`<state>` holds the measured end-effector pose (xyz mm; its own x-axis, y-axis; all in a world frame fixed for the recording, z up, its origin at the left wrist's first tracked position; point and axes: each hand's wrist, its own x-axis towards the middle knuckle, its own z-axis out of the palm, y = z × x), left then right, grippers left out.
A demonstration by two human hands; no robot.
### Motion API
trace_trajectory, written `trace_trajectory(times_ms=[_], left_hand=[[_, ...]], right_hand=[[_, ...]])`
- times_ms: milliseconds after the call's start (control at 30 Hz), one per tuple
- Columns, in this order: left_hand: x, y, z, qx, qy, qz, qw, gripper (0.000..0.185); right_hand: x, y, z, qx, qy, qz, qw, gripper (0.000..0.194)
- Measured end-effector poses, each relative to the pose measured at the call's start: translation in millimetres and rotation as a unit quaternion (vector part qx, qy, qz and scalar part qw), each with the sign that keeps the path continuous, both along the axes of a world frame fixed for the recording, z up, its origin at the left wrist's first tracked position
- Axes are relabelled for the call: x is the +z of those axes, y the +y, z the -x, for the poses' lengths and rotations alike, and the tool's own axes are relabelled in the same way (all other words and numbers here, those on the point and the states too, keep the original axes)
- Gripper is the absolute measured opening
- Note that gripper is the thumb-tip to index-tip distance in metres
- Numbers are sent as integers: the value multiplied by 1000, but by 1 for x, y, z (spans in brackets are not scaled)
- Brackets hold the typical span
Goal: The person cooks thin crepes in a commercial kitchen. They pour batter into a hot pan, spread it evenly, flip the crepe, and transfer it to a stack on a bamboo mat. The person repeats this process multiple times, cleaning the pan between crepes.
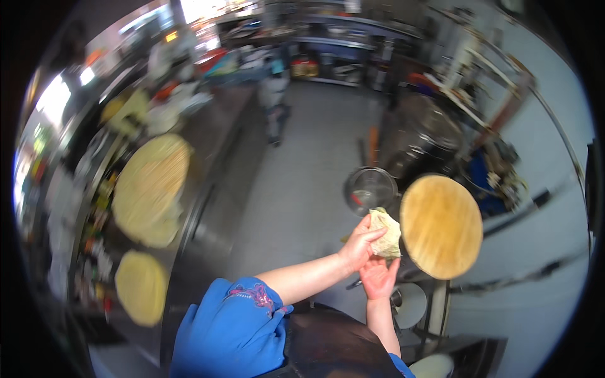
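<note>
My left hand (358, 245) grips a folded piece of thin flatbread (385, 234), with the thumb pressed on its upper face. Green bits show along the edges of the fold. Just below it, my right hand (378, 279) is turned palm up, with the thumb spread. Its fingertips are hidden at the bread's lower edge, so I cannot tell whether they support it. To the right of both hands is a round, flat wooden board (442, 227). A metal pot (371, 191) lies beyond the bread, with something red inside.
On the left, a metal counter (208, 123) carries a large, uneven pile of thin flatbread sheets (151, 189) and a smaller yellow round (142, 288). A big dark metal vessel (420, 132) stands beyond the board. Shelves (335, 42) line the back of the grey floor (302, 156).
</note>
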<state>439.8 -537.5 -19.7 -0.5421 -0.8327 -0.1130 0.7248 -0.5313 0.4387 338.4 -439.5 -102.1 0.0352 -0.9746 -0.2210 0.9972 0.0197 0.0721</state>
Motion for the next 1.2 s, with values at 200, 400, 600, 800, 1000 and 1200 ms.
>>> trace_trajectory(times_ms=[200,400,600,800,1000,1200], left_hand=[[16,54,-158,176,-14,31,984,34],[37,108,-321,375,-71,44,923,24],[40,152,-483,516,-334,46,788,21],[55,126,-614,593,-403,39,696,18],[18,17,-796,434,-399,-136,796,54],[-55,13,-834,520,-452,-144,710,46]], right_hand=[[-10,-4,-81,134,55,-20,989,46],[39,-33,-203,134,267,24,954,20],[98,-53,-341,57,497,227,836,18],[137,-118,-487,132,552,274,777,21],[109,-285,-669,504,456,183,710,55],[26,-310,-681,484,537,146,675,48]])
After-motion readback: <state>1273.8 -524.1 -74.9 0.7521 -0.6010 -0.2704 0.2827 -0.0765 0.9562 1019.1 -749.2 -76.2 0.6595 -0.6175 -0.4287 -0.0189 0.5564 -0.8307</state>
